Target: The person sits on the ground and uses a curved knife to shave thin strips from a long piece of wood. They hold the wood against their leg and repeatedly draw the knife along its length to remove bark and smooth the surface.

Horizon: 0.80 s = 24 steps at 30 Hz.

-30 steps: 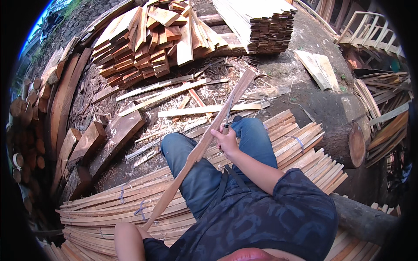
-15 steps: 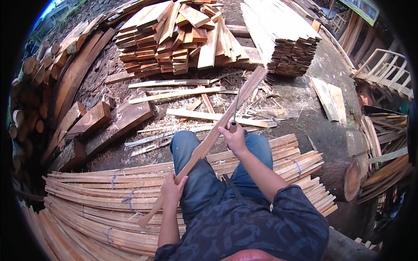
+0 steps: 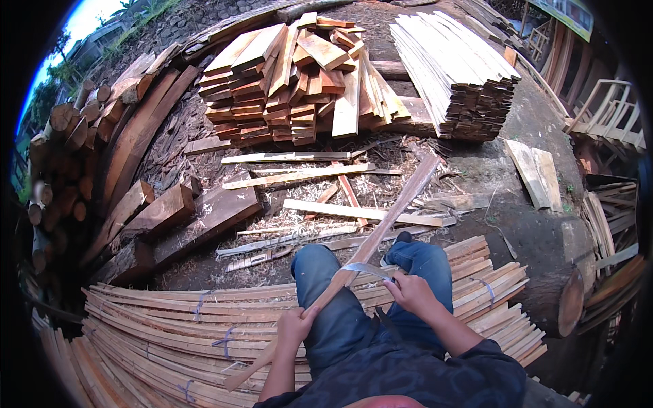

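Observation:
A long, narrow wooden board with a rough, notched edge lies slantwise over my left thigh, its far end up and to the right. My left hand is closed around its lower part, near the thigh. In my right hand, above the right thigh, is a curved knife with a bright blade. The blade lies across the board about midway along, apparently touching its edge. My fingers hide most of the knife's handle.
Bundles of tied wooden strips spread beneath and beside my legs. Ahead are loose sticks among shavings, a stack of thick planks and a pile of pale boards. Heavy beams lie left; a log lies right.
The knife has come down the board toward me, its blade swinging from pointing away to pointing left across the wood. My left hand keeps its hold. The whole view has shifted.

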Motion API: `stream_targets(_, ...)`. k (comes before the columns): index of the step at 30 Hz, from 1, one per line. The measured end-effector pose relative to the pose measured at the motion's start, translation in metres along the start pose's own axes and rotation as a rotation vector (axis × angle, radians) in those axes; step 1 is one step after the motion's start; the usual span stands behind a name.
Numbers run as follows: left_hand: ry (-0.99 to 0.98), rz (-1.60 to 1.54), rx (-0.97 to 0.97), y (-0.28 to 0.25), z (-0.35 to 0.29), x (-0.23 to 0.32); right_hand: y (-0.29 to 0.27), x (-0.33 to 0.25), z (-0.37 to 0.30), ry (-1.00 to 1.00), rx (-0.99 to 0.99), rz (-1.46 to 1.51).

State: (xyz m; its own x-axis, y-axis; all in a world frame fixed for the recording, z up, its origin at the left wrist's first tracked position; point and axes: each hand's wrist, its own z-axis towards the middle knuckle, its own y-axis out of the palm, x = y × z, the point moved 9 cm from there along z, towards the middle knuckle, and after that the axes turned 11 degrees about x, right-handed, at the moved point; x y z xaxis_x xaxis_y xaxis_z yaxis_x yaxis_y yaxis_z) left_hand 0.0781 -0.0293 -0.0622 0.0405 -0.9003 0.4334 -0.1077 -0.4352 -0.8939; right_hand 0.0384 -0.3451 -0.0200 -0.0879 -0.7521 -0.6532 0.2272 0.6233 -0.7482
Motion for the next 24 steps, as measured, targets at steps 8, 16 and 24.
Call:
stream_targets(8,0.047,-0.007,0.031,-0.006,0.004,0.006,-0.008,0.005,0.037,-0.260,-0.006,-0.365)
stream_targets(16,-0.059,0.024,-0.025,-0.009,0.004,0.002,-0.032,0.051,0.093,-0.306,0.123,-0.536)
stream_targets(24,-0.114,0.025,0.038,-0.004,0.004,-0.009,-0.141,0.134,0.080,0.251,0.357,-0.408)
